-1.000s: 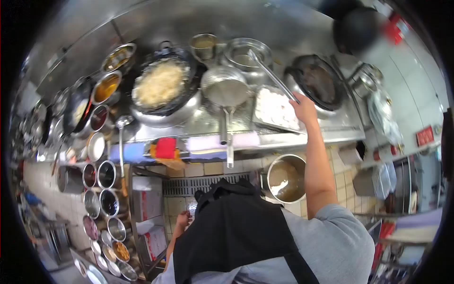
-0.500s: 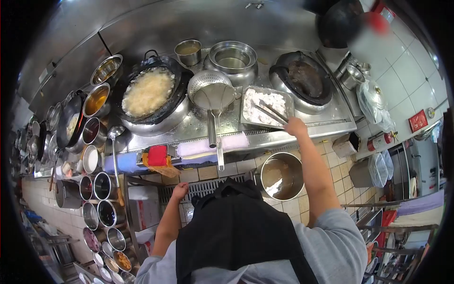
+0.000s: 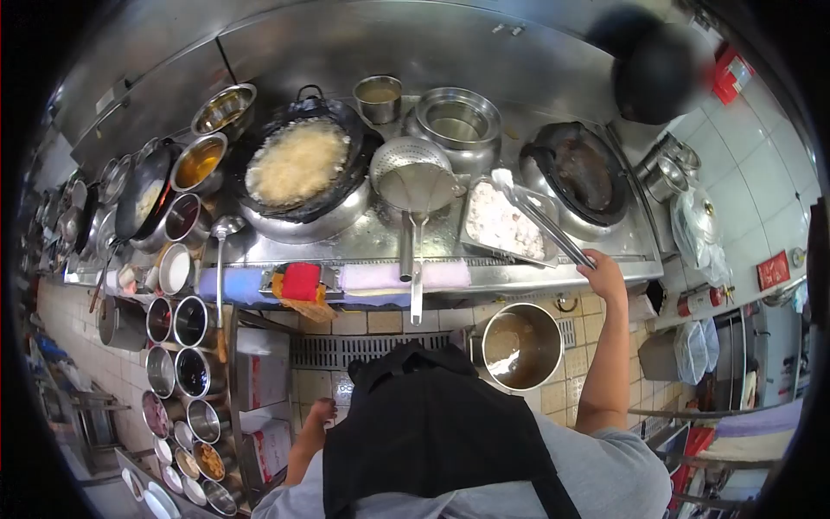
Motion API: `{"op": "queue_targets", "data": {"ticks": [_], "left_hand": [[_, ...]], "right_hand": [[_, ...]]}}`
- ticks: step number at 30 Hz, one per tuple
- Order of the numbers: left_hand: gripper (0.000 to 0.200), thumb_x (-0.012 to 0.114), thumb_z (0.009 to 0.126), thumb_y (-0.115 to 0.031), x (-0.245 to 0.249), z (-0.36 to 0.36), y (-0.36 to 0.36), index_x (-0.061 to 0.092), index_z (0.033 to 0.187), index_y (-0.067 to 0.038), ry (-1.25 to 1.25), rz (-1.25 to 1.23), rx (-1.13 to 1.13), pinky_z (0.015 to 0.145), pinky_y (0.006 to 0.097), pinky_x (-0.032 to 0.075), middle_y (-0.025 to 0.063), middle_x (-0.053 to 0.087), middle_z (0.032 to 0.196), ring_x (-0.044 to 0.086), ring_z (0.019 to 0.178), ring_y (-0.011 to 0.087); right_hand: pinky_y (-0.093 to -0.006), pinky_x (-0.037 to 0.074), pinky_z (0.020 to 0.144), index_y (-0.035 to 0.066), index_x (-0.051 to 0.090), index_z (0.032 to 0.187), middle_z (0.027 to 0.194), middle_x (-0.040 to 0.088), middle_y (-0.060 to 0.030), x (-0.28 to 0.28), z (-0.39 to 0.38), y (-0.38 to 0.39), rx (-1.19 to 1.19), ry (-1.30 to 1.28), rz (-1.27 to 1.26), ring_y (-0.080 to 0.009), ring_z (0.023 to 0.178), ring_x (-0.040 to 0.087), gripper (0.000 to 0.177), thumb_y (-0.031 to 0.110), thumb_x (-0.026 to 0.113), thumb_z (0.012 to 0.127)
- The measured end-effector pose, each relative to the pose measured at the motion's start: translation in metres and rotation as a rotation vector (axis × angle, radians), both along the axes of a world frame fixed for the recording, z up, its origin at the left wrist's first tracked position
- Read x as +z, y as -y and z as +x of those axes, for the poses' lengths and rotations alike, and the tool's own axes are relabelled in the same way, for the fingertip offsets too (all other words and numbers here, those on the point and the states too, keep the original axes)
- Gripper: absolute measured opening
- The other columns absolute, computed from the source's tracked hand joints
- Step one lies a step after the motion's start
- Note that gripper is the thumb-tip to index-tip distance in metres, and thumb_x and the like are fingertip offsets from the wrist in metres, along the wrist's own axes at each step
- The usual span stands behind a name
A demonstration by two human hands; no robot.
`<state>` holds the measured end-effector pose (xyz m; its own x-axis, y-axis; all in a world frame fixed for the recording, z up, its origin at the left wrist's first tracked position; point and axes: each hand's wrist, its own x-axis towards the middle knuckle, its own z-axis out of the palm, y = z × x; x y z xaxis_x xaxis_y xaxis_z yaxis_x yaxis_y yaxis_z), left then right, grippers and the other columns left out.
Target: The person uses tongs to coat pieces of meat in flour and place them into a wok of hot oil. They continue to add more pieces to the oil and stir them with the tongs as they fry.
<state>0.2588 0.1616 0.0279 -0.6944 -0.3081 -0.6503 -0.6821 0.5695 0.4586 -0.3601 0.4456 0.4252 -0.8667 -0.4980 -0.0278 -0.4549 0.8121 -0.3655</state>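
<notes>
My right hand [image 3: 603, 275] grips long metal tongs [image 3: 545, 221] at their near end. The tong tips pinch a white floured piece [image 3: 502, 180] lifted above the metal tray [image 3: 474, 232], which holds more floured pieces. Left of the tray a round wire strainer [image 3: 413, 173] rests beside a black wok of bubbling oil and frying food [image 3: 296, 163]. My left hand [image 3: 323, 412] hangs low by my black apron, holding nothing, fingers loosely curled.
An empty dark wok [image 3: 581, 171] sits right of the tray. Steel pots [image 3: 456, 121] stand at the back, sauce bowls [image 3: 197, 163] at the left. A pot of brown liquid [image 3: 520, 344] stands on the floor. Several condiment tins [image 3: 177, 363] fill a left rack.
My right hand drew back toward the counter's front edge, and the tongs lifted a floured piece out of the tray. My left hand dropped lower beside the apron.
</notes>
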Motion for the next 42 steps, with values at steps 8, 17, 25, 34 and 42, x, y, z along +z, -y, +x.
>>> {"op": "queue_targets", "data": {"ticks": [8,17,25,34,42], "left_hand": [[0.032,0.055,0.086,-0.019,0.048,-0.060,0.018,0.054,0.111,0.001,-0.365,0.474,1.206,0.059,0.0290,0.049,0.0077,0.062,0.087,0.059,0.070,0.0151],[0.028,0.053,0.085,-0.018,0.051,0.009,-0.011,0.059,0.108,-0.003,-0.178,0.293,1.141,0.064,0.0299,0.051,0.0093,0.063,0.084,0.060,0.073,0.0165],[0.024,0.049,0.085,-0.023,-0.003,0.127,-0.047,0.057,0.102,-0.009,0.123,0.533,1.253,0.060,0.0408,0.045,0.0057,0.062,0.088,0.060,0.073,0.0205],[0.027,0.050,0.086,-0.028,0.004,0.091,0.051,0.055,0.107,-0.011,-0.245,0.334,0.742,0.060,0.0400,0.045,0.0060,0.062,0.087,0.060,0.071,0.0204],[0.023,0.054,0.087,-0.017,0.028,-0.002,0.160,0.056,0.106,-0.005,-0.343,0.470,1.099,0.048,0.0266,0.044,0.0052,0.060,0.074,0.055,0.057,0.0135]], "right_hand": [[-0.0386,0.044,0.085,0.008,0.060,0.110,0.103,0.062,-0.0179,-0.004,-0.025,0.106,0.193,-0.173,-0.101,-0.0323,0.097,0.059,0.042,0.021,0.068,0.071],[-0.0358,0.045,0.085,0.011,0.058,0.115,0.106,0.062,-0.0160,-0.021,0.006,0.416,0.497,-0.014,-0.028,-0.0312,0.098,0.059,0.049,0.031,0.069,0.071],[-0.0365,0.044,0.087,0.006,0.057,0.116,0.108,0.062,-0.0158,-0.010,0.047,0.435,0.369,-0.074,-0.168,-0.0290,0.101,0.059,0.052,0.029,0.068,0.071],[-0.0380,0.046,0.083,0.013,0.060,0.111,0.104,0.063,-0.0151,0.053,0.039,0.193,-0.068,-0.240,0.050,-0.0306,0.100,0.059,0.041,0.031,0.066,0.074],[-0.0405,0.046,0.086,0.012,0.060,0.110,0.109,0.061,-0.0152,-0.012,-0.014,0.117,-0.115,-0.123,0.484,-0.0313,0.102,0.057,0.045,0.034,0.065,0.072]]}}
